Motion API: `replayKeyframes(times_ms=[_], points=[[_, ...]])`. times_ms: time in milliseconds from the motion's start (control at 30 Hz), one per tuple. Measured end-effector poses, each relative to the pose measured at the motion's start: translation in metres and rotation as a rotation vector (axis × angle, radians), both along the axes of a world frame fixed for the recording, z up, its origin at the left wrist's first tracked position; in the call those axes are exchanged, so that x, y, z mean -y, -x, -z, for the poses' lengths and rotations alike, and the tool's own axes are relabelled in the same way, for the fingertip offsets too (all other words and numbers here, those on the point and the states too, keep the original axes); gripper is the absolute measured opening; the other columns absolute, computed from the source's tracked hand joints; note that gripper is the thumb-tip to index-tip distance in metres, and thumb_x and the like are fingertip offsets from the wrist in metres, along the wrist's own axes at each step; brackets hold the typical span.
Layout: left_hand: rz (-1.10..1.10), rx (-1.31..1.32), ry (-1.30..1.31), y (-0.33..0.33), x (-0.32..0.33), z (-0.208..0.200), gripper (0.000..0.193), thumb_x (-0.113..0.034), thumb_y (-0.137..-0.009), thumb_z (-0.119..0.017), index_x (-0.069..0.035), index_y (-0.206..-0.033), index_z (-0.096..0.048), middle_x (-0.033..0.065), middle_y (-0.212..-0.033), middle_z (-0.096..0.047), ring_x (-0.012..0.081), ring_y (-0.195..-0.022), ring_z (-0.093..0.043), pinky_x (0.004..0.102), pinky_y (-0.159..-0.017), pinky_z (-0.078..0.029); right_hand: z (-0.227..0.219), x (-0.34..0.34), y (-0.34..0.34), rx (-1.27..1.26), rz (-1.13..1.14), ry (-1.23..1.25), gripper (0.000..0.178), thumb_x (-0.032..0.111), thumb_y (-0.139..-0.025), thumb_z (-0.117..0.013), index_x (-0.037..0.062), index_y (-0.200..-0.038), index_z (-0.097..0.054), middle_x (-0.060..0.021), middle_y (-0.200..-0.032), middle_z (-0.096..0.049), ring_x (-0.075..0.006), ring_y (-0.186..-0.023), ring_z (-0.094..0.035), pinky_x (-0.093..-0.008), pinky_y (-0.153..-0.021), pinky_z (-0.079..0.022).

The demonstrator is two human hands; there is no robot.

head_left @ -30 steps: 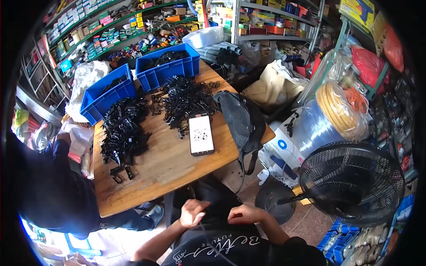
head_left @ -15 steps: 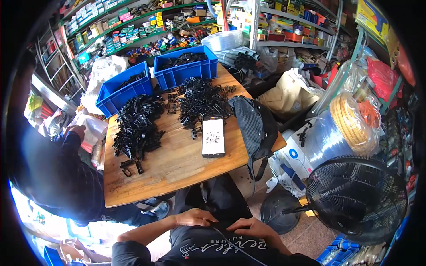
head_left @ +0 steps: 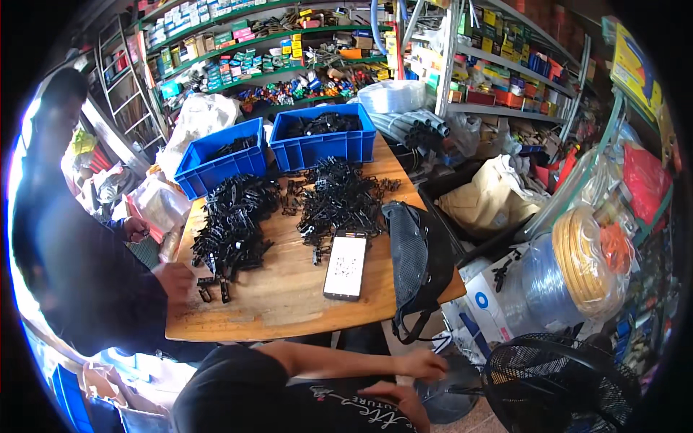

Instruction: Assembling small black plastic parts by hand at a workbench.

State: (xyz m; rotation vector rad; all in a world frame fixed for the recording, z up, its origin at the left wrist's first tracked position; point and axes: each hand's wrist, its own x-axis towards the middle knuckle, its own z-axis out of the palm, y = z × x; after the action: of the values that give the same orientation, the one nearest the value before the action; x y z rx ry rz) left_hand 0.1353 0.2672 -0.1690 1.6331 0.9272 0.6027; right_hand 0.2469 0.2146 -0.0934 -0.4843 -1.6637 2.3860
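Note:
Both my hands are off the table, near my lap at the lower right. My left hand (head_left: 424, 366) reaches across my body toward the fan stand; its fingers are smeared, so whether it holds anything is unclear. Just below it, my right hand (head_left: 401, 401) lies against my dark printed shirt (head_left: 361, 408), fingers stretched out and nothing seen in them. On the wooden table (head_left: 289, 314) beyond lie a phone (head_left: 345, 267) with a square code on its lit screen, and two heaps of small black clip-like parts, one left (head_left: 234, 216) and one right (head_left: 336, 198).
Two blue crates (head_left: 224, 159) with black parts stand at the table's back. A black mesh bag (head_left: 419, 252) hangs over its right edge. A black fan (head_left: 559, 382) is close on my right. At left stands another person, one hand (head_left: 173, 280) at the table edge.
My left arm has swung right across my body, beside my right hand. The view has shifted. The other person's hand has come to the table's left edge near the clip-like parts.

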Motion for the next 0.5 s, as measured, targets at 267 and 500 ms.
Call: replayKeyframes(times_ms=[267,500], points=[[0.41,0.219,-0.37,-0.038,0.024,0.113,0.029,-0.025,-0.09,-0.05,-0.001,-0.105,-0.058,0.0118,-0.098,-0.062,0.0215,-0.091,-0.059,0.0342,-0.078,-0.045,-0.159,-0.082,0.117,-0.854,0.781,-0.507,0.021,0.006,-0.082,-0.051,-0.0062,-0.098,-0.056,-0.0161,-0.085,-0.059,-0.0175,-0.063,-0.054,-0.0282,-0.058,-0.045],[0.428,-0.158,0.016,0.055,0.043,-0.054,0.044,-0.022,-0.081,-0.061,0.0,-0.118,-0.052,0.0185,-0.106,-0.06,0.028,-0.097,-0.057,0.0355,-0.083,-0.043,-0.274,-0.12,0.173,-1.129,0.529,-0.709,0.026,0.008,-0.087,-0.046,-0.0071,-0.107,-0.054,-0.0106,-0.083,-0.06,-0.0108,-0.069,-0.054,-0.0227,-0.061,-0.04]])
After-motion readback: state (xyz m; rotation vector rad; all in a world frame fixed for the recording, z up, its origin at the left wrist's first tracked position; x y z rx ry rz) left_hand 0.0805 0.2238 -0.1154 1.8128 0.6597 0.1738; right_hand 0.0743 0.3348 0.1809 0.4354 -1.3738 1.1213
